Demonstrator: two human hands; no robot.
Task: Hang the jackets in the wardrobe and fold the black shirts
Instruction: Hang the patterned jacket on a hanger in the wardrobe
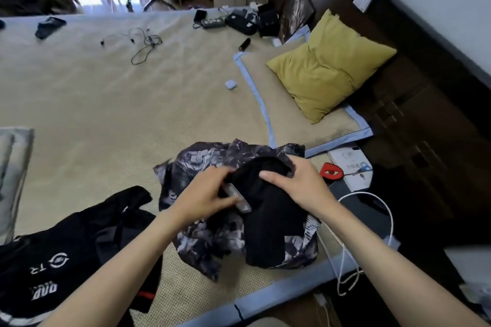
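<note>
A dark patterned jacket [202, 236] with a black lining [268, 223] lies crumpled on the bed mat near its front edge. My left hand [204, 196] grips the jacket near the collar, and a grey hanger end [237, 198] sticks out from under its fingers. On the black lining at the collar rests my right hand [297, 183], fingers curled on the fabric. A black garment with white lettering [61, 260] lies at the lower left, beside my left forearm.
A yellow pillow [329, 66] sits at the right by the dark headboard. A white cable [356, 241], a white booklet [350, 167] and a red item [330, 171] lie right of the jacket. Cables [144, 45], a small white case [230, 84] and electronics [239, 21] sit farther back.
</note>
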